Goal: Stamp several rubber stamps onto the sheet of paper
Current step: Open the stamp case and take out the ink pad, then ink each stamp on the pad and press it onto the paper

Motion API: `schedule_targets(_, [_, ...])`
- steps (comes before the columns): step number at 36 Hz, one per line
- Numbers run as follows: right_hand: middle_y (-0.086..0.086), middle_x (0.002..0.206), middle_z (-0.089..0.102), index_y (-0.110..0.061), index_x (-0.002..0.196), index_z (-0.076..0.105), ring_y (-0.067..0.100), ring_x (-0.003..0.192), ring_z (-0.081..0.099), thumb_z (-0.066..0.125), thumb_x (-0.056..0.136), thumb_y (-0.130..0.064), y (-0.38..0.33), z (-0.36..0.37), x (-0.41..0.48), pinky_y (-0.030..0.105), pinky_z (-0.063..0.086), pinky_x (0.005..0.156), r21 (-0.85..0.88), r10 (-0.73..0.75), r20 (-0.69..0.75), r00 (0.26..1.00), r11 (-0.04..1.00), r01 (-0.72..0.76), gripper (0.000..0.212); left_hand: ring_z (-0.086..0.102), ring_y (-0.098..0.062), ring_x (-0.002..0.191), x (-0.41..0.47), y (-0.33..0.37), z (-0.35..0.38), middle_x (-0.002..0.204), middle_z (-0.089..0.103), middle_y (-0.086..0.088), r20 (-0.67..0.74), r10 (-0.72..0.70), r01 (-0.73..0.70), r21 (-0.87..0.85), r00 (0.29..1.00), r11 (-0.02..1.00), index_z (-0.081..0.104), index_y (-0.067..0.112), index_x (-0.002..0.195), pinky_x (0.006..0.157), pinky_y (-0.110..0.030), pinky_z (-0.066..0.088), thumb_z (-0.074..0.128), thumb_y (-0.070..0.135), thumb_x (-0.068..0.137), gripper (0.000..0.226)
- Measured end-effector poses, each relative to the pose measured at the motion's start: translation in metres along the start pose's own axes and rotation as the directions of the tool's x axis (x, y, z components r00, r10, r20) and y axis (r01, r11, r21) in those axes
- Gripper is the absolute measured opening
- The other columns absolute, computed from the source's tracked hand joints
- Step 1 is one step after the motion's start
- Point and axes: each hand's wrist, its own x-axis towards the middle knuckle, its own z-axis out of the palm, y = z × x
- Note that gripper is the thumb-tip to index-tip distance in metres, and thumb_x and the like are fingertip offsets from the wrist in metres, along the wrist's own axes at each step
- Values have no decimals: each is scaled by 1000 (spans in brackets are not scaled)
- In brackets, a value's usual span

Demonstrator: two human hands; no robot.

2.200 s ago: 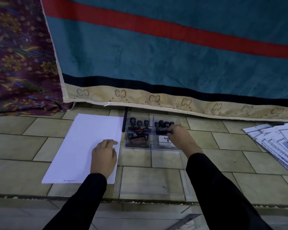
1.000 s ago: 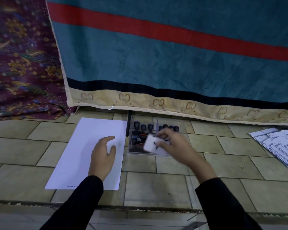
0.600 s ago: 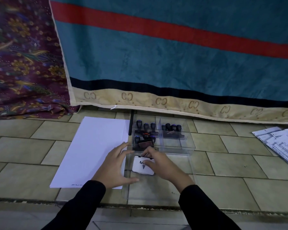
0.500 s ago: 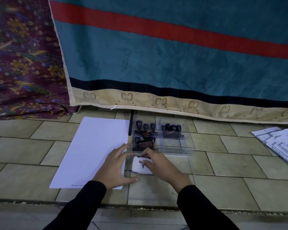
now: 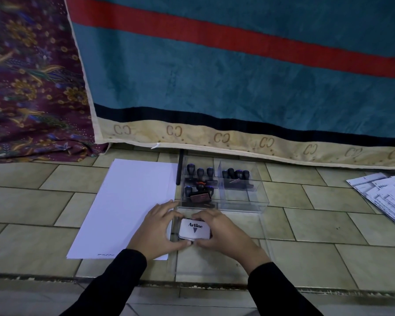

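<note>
A white Artline ink pad point(image 5: 194, 229) rests on the clear lid just in front of the clear plastic stamp box point(image 5: 258, 202). My left hand point(image 5: 156, 231) grips its left side and front edge; my right hand point(image 5: 224, 233) grips its right side and back edge. The pad's lid looks closed. Several black-handled rubber stamps point(image 5: 200, 173) stand in the box's left compartments, more stamps point(image 5: 236, 175) in the right rear one. The white sheet of paper point(image 5: 128, 201) lies flat left of the box, with a small dark mark near its front edge; my left wrist overlaps its right front corner.
A black pen point(image 5: 180, 167) lies between the sheet and the box. A fanned stack of printed papers point(image 5: 383, 195) sits far right. A teal blanket point(image 5: 237, 76) hangs behind, patterned purple cloth point(image 5: 32, 87) at the left. A floor step point(image 5: 192, 283) runs near me.
My right hand lifted the ink pad out of the box's right front compartment and set it down in front of the box. My left hand left the paper and took the pad's left side.
</note>
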Motion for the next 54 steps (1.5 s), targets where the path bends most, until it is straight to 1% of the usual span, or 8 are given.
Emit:
schedule_targets(10, [-5, 93, 64, -30, 95, 52, 6, 81, 60, 54, 91, -33, 1, -5, 7, 25, 50, 69, 269, 113, -80, 990, 959, -88, 6, 18, 4, 140, 1, 3, -4, 148, 27, 23, 34, -27, 26, 39, 999, 999, 49, 31, 129, 116, -22, 3, 60, 81, 61, 85])
schedule_targets(14, [-8, 95, 53, -18, 103, 66, 3, 86, 56, 53, 94, -20, 3, 0, 15, 5, 41, 75, 396, 234, -229, 945, 909, -130, 16, 18, 13, 130, 1, 8, -6, 140, 25, 30, 45, -56, 55, 20, 997, 998, 28, 36, 143, 113, -16, 2, 60, 82, 58, 101])
schedule_targets(19, [5, 96, 67, -14, 105, 53, 19, 86, 65, 51, 94, -13, 4, 8, 20, 39, 57, 76, 532, 448, -270, 852, 807, -256, 11, 19, 16, 115, 0, 10, -7, 129, 29, 31, 25, -89, 90, -43, 996, 995, 24, 41, 140, 112, -24, 17, 66, 79, 55, 102])
schedule_targets(27, [-14, 77, 63, -18, 95, 66, 11, 74, 66, 50, 92, -6, 6, 11, 12, 39, 59, 72, 514, 490, -294, 820, 805, -297, 20, 15, -16, 143, -1, 10, -7, 154, 25, 11, 106, -170, 167, 36, 980, 985, -3, 47, 144, 116, -33, 14, 61, 87, 48, 122])
schedule_targets(31, [-5, 82, 68, -15, 97, 70, 11, 74, 65, 51, 92, -6, 5, 12, 11, 35, 58, 74, 464, 468, -253, 847, 827, -318, 22, 12, -11, 141, -1, 11, -7, 157, 20, 10, 121, -154, 144, 85, 981, 986, -13, 48, 142, 115, -29, 6, 54, 95, 42, 129])
schedule_targets(37, [2, 94, 73, -14, 101, 72, 9, 72, 61, 50, 91, -7, 3, 9, 12, 2, 40, 56, 314, 438, -239, 867, 879, -358, 25, 5, -2, 136, 0, 11, -7, 157, 20, 11, 116, -132, 121, 94, 985, 988, -6, 40, 148, 115, -26, 2, 54, 95, 43, 133])
schedule_targets(46, [4, 98, 62, -9, 101, 66, 7, 73, 52, 55, 91, -11, -3, -26, 25, 3, 36, 57, 225, 325, -497, 804, 944, -243, 15, 8, -10, 144, 1, 11, -8, 158, 17, 11, 152, -156, 146, 73, 976, 987, -2, 37, 150, 116, -26, 2, 57, 93, 45, 133])
schedule_targets(54, [11, 98, 70, -7, 96, 67, 22, 92, 63, 55, 92, -16, 4, -48, 71, 30, 51, 80, 157, 440, -278, 854, 898, -412, 15, 7, -18, 148, -2, 7, -7, 158, 17, 12, 152, -199, 211, -65, 968, 975, -1, 46, 147, 119, -39, 16, 43, 92, 61, 107])
